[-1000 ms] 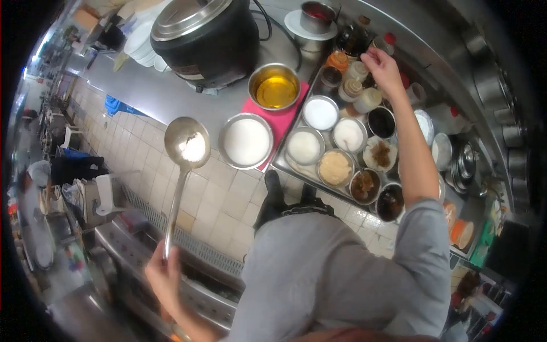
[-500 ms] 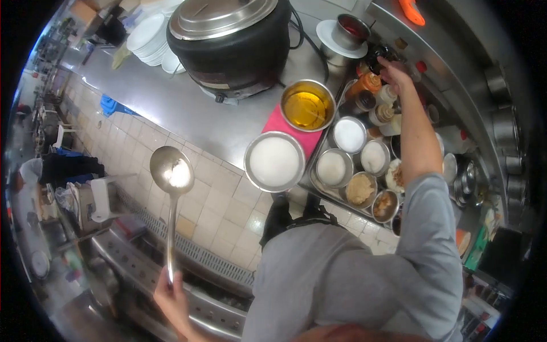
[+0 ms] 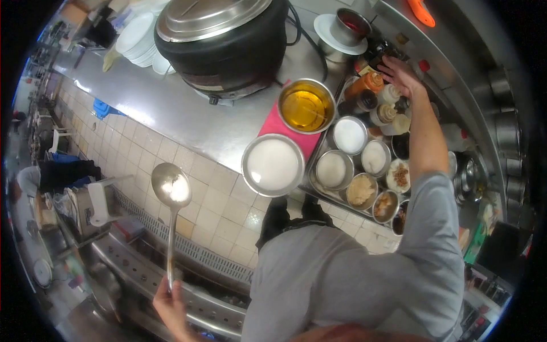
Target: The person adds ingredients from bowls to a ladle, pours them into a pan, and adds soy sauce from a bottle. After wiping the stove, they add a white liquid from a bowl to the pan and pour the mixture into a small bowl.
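Remotely, I work above a tiled floor [image 3: 223, 195], beside a condiment tray [image 3: 326, 192]; well apart, the ladle [image 3: 172, 236] juts from my closed left hand [image 3: 172, 303]. My right hand [image 3: 403, 77] spreads by a dark bottle [image 3: 376, 52], visibly gripping nothing. A wrist tilt could spill the ladle's white load [image 3: 176, 187].

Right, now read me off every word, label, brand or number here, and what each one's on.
Nothing can be read.
Pale label on the black soup kettle: too small and blurred.
Orange squeeze bottle near the right hand: no lettering can be made out.
Ladle in the left hand: no writing visible.
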`<state>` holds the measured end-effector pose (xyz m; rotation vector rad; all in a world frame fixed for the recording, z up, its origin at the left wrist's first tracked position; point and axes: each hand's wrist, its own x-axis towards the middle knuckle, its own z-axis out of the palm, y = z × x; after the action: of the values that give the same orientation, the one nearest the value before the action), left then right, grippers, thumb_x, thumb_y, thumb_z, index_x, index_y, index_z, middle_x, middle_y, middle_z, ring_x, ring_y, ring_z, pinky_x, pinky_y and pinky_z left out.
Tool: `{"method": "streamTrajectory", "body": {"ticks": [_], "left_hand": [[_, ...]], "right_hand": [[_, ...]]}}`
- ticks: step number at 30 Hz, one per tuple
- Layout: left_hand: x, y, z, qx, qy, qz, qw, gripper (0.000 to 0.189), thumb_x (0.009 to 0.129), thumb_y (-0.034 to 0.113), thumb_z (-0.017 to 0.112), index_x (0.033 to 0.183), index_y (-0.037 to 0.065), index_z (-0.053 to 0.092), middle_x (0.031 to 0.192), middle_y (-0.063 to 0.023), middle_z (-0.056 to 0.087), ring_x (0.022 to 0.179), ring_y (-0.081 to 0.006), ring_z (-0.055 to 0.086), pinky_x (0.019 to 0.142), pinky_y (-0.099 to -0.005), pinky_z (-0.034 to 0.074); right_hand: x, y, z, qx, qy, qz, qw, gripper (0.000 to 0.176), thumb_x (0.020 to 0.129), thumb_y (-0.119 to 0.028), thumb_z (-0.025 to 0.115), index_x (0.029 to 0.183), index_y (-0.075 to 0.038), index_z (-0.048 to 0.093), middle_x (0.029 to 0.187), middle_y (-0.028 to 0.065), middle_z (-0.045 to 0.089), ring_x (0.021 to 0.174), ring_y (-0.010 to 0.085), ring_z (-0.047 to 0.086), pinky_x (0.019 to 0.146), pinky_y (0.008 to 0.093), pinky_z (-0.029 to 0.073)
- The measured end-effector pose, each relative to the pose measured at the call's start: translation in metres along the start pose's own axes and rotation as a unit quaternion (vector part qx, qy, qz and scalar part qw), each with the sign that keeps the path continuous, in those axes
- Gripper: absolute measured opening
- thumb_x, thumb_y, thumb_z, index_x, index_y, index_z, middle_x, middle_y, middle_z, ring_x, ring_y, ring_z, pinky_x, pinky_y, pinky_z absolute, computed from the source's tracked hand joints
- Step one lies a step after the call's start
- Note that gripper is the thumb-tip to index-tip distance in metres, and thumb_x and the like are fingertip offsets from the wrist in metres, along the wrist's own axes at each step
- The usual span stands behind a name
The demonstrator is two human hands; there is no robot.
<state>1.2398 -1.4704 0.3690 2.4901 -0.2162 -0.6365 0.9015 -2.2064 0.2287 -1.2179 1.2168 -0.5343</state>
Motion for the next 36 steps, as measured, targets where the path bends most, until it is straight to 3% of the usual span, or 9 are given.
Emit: {"method": "streamTrajectory", "body": {"ticks": [6, 10, 12, 15, 28, 30, 33, 35, 36], "left_hand": [[0.001, -0.011, -0.001, -0.029, -0.007, 0.016, 0.999, 0.039, 0.095, 0.014, 0.071, 0.122, -0.014, 0.063, 0.091, -0.0068, 0.067, 0.083, -0.0104, 0.056, 0.074, -0.0248, 0.046], [-0.011, 0.000, -0.004, -0.050, -0.004, -0.018, 0.999, 0.038, 0.095, 0.012, 0.070, 0.123, -0.012, 0.063, 0.099, -0.0079, 0.071, 0.087, -0.0114, 0.060, 0.080, -0.0253, 0.048], [-0.010, -0.018, -0.004, -0.068, 0.015, 0.026, 0.997, 0.042, 0.094, 0.021, 0.073, 0.120, -0.010, 0.065, 0.077, 0.0020, 0.060, 0.066, -0.0052, 0.048, 0.056, -0.0214, 0.036], [-0.011, -0.017, -0.003, -0.055, 0.017, 0.045, 0.997, 0.042, 0.094, 0.025, 0.073, 0.120, -0.009, 0.066, 0.072, 0.0052, 0.055, 0.061, -0.0035, 0.043, 0.052, -0.0210, 0.030], [-0.026, -0.028, -0.006, -0.082, 0.052, 0.013, 0.995, 0.041, 0.096, 0.024, 0.072, 0.123, -0.007, 0.065, 0.072, 0.0062, 0.053, 0.061, -0.0025, 0.042, 0.053, -0.0198, 0.028], [-0.025, -0.034, -0.008, -0.098, 0.047, -0.021, 0.994, 0.037, 0.095, 0.013, 0.070, 0.124, -0.010, 0.064, 0.096, -0.0055, 0.069, 0.085, -0.0096, 0.058, 0.077, -0.0232, 0.047], [-0.026, -0.018, -0.004, -0.086, 0.046, -0.016, 0.995, 0.035, 0.096, 0.013, 0.069, 0.122, -0.010, 0.065, 0.089, -0.0024, 0.066, 0.081, -0.0082, 0.055, 0.073, -0.0228, 0.045], [-0.021, -0.026, -0.005, -0.082, 0.033, -0.021, 0.996, 0.033, 0.096, 0.013, 0.069, 0.120, -0.009, 0.066, 0.085, 0.0000, 0.063, 0.077, -0.0070, 0.052, 0.069, -0.0223, 0.042], [-0.018, -0.031, -0.005, -0.081, 0.028, -0.027, 0.996, 0.031, 0.096, 0.014, 0.068, 0.118, -0.009, 0.066, 0.081, 0.0024, 0.059, 0.073, -0.0058, 0.048, 0.065, -0.0218, 0.039]], "right_hand": [[0.011, 0.014, -0.014, 0.072, -0.024, -0.032, 0.997, 0.079, 0.099, -0.033, 0.066, 0.156, 0.001, 0.024, 0.155, 0.0111, 0.038, 0.139, 0.0255, 0.046, 0.110, 0.0331, 0.041], [0.024, 0.020, -0.023, 0.108, -0.007, -0.053, 0.993, 0.051, 0.099, -0.029, 0.067, 0.139, -0.003, 0.050, 0.139, 0.0085, 0.054, 0.121, 0.0195, 0.056, 0.101, 0.0289, 0.044], [0.030, 0.023, -0.027, 0.136, -0.001, -0.047, 0.990, 0.040, 0.098, -0.028, 0.068, 0.130, -0.005, 0.059, 0.130, 0.0065, 0.061, 0.113, 0.0165, 0.059, 0.096, 0.0269, 0.045], [0.020, 0.010, -0.016, 0.119, 0.000, -0.084, 0.989, 0.028, 0.095, -0.030, 0.071, 0.114, -0.010, 0.066, 0.110, 0.0011, 0.068, 0.099, 0.0116, 0.058, 0.088, 0.0260, 0.044], [0.065, 0.025, -0.024, 0.004, 0.214, -0.178, 0.960, 0.031, 0.087, -0.028, 0.080, 0.107, -0.009, 0.066, 0.096, 0.0026, 0.068, 0.089, 0.0111, 0.059, 0.078, 0.0265, 0.040], [0.063, 0.020, -0.026, -0.009, 0.243, -0.194, 0.950, 0.032, 0.087, -0.028, 0.080, 0.108, -0.008, 0.066, 0.096, 0.0027, 0.068, 0.088, 0.0115, 0.059, 0.078, 0.0267, 0.041], [0.031, -0.010, 0.002, 0.124, 0.194, -0.305, 0.924, 0.034, 0.087, -0.028, 0.080, 0.109, -0.007, 0.067, 0.093, 0.0025, 0.067, 0.085, 0.0122, 0.059, 0.078, 0.0265, 0.042], [0.008, -0.025, 0.009, 0.084, 0.231, -0.292, 0.924, 0.033, 0.089, -0.030, 0.078, 0.108, -0.005, 0.067, 0.090, 0.0023, 0.066, 0.083, 0.0128, 0.058, 0.080, 0.0266, 0.043], [0.047, -0.007, -0.031, -0.060, 0.254, -0.316, 0.912, 0.028, 0.095, -0.032, 0.068, 0.101, -0.005, 0.067, 0.088, 0.0033, 0.065, 0.085, 0.0158, 0.058, 0.082, 0.0304, 0.044]]}}
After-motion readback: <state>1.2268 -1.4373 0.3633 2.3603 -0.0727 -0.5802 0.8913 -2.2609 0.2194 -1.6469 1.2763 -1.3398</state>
